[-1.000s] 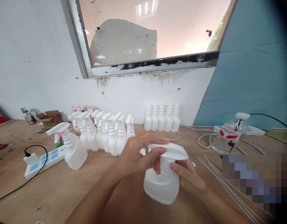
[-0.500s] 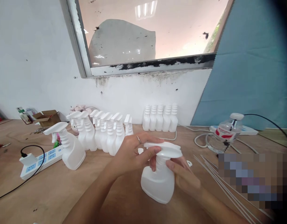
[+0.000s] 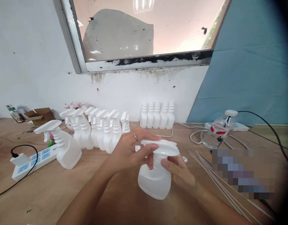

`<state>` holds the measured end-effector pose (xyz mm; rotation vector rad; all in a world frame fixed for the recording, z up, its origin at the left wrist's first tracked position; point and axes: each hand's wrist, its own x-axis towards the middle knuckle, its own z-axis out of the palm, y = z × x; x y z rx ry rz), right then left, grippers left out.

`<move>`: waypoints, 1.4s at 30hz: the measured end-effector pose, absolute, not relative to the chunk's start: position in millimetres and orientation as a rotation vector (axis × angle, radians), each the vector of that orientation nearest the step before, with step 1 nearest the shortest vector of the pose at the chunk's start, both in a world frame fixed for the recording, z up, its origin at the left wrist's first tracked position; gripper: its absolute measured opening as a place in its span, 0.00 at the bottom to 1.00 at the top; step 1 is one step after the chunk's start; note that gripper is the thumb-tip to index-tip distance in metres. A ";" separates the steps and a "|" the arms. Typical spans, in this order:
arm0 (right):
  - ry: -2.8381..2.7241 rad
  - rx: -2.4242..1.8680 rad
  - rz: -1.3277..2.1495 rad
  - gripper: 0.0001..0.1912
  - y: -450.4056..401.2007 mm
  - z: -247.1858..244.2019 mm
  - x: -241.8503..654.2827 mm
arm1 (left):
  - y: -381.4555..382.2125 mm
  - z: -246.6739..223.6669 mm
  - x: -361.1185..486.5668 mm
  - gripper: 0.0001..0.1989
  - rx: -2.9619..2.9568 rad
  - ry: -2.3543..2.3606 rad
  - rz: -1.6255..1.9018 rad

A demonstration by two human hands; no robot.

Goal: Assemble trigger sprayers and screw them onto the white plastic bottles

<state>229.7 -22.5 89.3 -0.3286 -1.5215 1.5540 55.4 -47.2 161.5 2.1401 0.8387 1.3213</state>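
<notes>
A white spray bottle (image 3: pixel 155 183) with its trigger head on stands slightly tilted before me, between both hands. My left hand (image 3: pixel 136 150), a ring on one finger, grips the trigger head (image 3: pixel 166 147) from the left, fingers around its front and top. My right hand (image 3: pixel 179 170) is wrapped round the bottle's neck from the right, thumb in front; its other fingers are partly hidden behind. To the left, another spray bottle (image 3: pixel 67 150) with a head stands leaning in view. Behind it is a group of spray bottles (image 3: pixel 107 134) with heads fitted.
Several headless bottles (image 3: pixel 157 117) stand by the wall. A clear water bottle (image 3: pixel 220 129) is at right, near thin white tubes (image 3: pixel 216 182) on the table (image 3: pixel 64 193). At left lie a power strip (image 3: pixel 37 161) with a black cable and an open cardboard box (image 3: pixel 40 116).
The view has shifted slightly, so everything sits a little further left and higher. Both hands keep their hold on the spray bottle, with little visible change in grip.
</notes>
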 end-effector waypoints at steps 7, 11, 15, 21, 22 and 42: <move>-1.512 -0.421 1.447 0.16 -24.0 88.0 224.8 | -45.4 158.6 53.6 0.09 2.103 0.835 1.304; -1.491 -0.369 1.478 0.19 -26.8 92.5 224.1 | -47.3 159.4 54.5 0.08 2.096 0.807 1.286; -1.420 -0.347 1.576 0.16 -26.9 90.0 227.9 | -47.8 159.1 54.8 0.09 2.086 0.844 1.276; -1.475 -0.379 1.459 0.12 -24.5 79.3 227.4 | -48.2 158.6 54.5 0.11 2.083 0.846 1.275; -1.491 -0.382 1.451 0.12 -24.3 79.7 226.7 | -48.6 159.2 54.5 0.11 2.102 0.853 1.275; -1.865 -0.574 1.577 0.15 -25.0 112.4 232.4 | -61.4 176.8 41.9 0.14 2.167 1.021 1.277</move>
